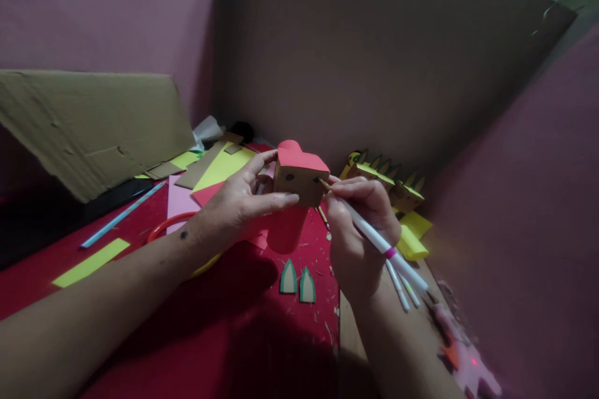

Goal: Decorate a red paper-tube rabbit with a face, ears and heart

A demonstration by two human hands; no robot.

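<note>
My left hand (236,202) grips a small cardboard box figure (302,182) from its left side, thumb below and fingers behind. Red paper covers the figure's top, and two dark round spots mark its front face. A red cylinder shape (286,230) shows beneath it. Pinched in my right hand (362,218) is a slim white pen (372,235) with a magenta band; its dark tip is at the right spot. Below lie two pointed cardboard pieces with green borders, a left one (289,279) and a right one (307,287).
Coloured paper sheets (227,165), a red scissors handle (168,224) and a blue stick (122,215) lie on the left. Spiked cardboard figures (386,177) and a yellow paper roll (412,244) sit at right, with a pink glue gun (468,355) nearer. A cardboard panel (103,131) leans at left.
</note>
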